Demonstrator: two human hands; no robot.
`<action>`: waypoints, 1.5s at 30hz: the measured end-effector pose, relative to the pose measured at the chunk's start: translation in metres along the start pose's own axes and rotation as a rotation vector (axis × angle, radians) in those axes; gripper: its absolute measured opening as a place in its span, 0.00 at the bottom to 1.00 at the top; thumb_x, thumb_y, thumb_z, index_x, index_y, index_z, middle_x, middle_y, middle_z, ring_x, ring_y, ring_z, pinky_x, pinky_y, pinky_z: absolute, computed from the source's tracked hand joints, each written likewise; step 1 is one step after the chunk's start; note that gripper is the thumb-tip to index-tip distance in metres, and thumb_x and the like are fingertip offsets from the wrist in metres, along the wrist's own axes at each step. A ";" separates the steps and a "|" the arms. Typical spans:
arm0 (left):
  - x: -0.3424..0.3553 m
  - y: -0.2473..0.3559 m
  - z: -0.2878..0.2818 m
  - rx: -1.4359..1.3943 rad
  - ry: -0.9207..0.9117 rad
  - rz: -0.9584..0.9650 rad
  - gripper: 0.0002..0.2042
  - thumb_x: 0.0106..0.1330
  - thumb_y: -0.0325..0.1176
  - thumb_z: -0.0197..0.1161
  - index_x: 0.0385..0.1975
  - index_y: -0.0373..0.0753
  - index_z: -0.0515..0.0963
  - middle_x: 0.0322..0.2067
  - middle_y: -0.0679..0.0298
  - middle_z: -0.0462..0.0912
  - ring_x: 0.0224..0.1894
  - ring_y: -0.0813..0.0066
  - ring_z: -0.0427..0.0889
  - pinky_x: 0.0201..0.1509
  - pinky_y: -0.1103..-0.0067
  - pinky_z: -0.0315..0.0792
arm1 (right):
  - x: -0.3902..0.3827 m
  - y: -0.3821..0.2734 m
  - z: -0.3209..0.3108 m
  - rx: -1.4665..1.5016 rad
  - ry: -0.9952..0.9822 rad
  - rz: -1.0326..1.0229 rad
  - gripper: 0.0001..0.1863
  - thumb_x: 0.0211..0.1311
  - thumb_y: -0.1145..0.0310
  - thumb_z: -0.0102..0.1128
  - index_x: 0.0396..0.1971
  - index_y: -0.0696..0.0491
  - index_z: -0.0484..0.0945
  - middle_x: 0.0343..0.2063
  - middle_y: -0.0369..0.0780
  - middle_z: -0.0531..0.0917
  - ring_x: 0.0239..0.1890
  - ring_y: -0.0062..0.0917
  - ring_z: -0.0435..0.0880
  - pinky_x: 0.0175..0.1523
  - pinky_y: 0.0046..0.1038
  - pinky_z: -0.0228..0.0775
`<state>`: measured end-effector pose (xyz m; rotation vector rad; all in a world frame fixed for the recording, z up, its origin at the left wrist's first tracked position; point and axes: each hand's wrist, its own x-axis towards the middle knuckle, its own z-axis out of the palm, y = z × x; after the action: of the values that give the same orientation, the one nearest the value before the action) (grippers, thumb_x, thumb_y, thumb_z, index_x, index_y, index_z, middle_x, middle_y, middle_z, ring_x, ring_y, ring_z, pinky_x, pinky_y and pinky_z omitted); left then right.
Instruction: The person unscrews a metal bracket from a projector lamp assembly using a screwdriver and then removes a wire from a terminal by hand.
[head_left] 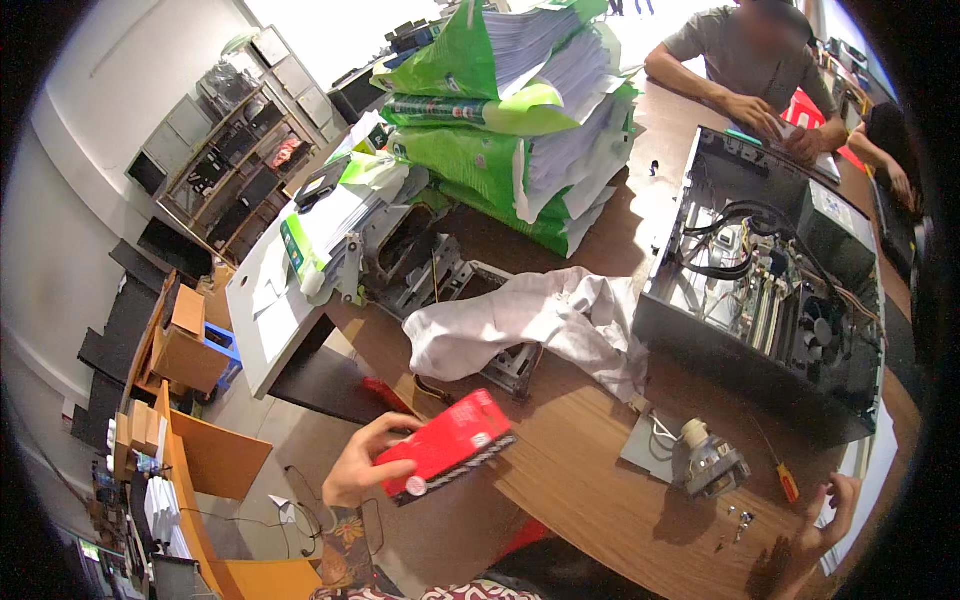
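Observation:
A red cardboard box [450, 436] with a dark patterned side is gripped in my left hand [372, 462], thumb on the near face and fingers behind it. The box hangs in the air just off the table's left edge. My right hand [836, 512] is at the lower right with nothing in it, its fingers curved and apart. It is beside white paper [868, 478] and a screwdriver [787, 482] with an orange-yellow handle. Several small screws [742, 525] lie to its left. A projector lamp unit [710, 464] sits farther in on the wooden table [590, 480].
An open computer case [760, 378] fills the table's right side. A white cloth [530, 318] partly covers a metal frame [452, 268]. Beyond rise stacked paper packs [455, 160] in green wrapping. Another person [745, 75] sits at the far right. Cardboard boxes [188, 350] stand left.

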<state>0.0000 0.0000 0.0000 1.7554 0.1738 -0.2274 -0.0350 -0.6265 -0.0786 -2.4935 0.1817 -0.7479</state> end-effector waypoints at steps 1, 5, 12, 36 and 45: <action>-0.011 -0.011 -0.011 -0.088 0.061 -0.047 0.28 0.53 0.29 0.73 0.56 0.34 0.72 0.50 0.53 0.80 0.51 0.71 0.81 0.56 0.76 0.71 | 0.004 -0.022 0.004 -0.038 -0.049 -0.011 0.19 0.60 0.70 0.64 0.50 0.59 0.74 0.42 0.45 0.74 0.44 0.38 0.75 0.51 0.37 0.66; -0.049 -0.052 -0.009 -0.360 0.337 0.009 0.29 0.50 0.24 0.69 0.55 0.36 0.69 0.44 0.53 0.83 0.47 0.66 0.83 0.55 0.74 0.73 | 0.032 -0.067 0.013 -0.091 -0.130 -0.184 0.20 0.58 0.71 0.65 0.50 0.61 0.73 0.43 0.48 0.74 0.47 0.42 0.76 0.53 0.36 0.65; -0.015 0.019 0.016 0.376 0.384 0.396 0.19 0.58 0.19 0.63 0.50 0.35 0.73 0.43 0.59 0.82 0.47 0.71 0.83 0.52 0.78 0.75 | 0.024 -0.071 0.043 -0.177 -0.148 -0.180 0.19 0.43 0.74 0.70 0.35 0.61 0.72 0.35 0.52 0.71 0.37 0.52 0.72 0.40 0.44 0.65; 0.040 0.078 0.136 0.795 0.367 0.866 0.05 0.59 0.21 0.61 0.34 0.32 0.80 0.31 0.57 0.81 0.30 0.72 0.79 0.34 0.80 0.71 | 0.047 -0.084 0.027 0.074 -0.057 -0.236 0.09 0.49 0.75 0.69 0.28 0.58 0.77 0.26 0.43 0.74 0.26 0.37 0.77 0.30 0.35 0.70; 0.110 0.100 0.218 0.776 -0.486 0.966 0.21 0.53 0.28 0.70 0.49 0.35 0.78 0.43 0.55 0.81 0.46 0.55 0.79 0.52 0.67 0.72 | 0.036 -0.077 0.016 0.318 -0.031 -0.107 0.07 0.52 0.77 0.66 0.29 0.59 0.76 0.24 0.42 0.80 0.24 0.28 0.81 0.30 0.25 0.72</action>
<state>0.1180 -0.2345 0.0271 2.2546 -1.2371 0.0108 0.0022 -0.5632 -0.0327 -2.2225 -0.0778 -0.7183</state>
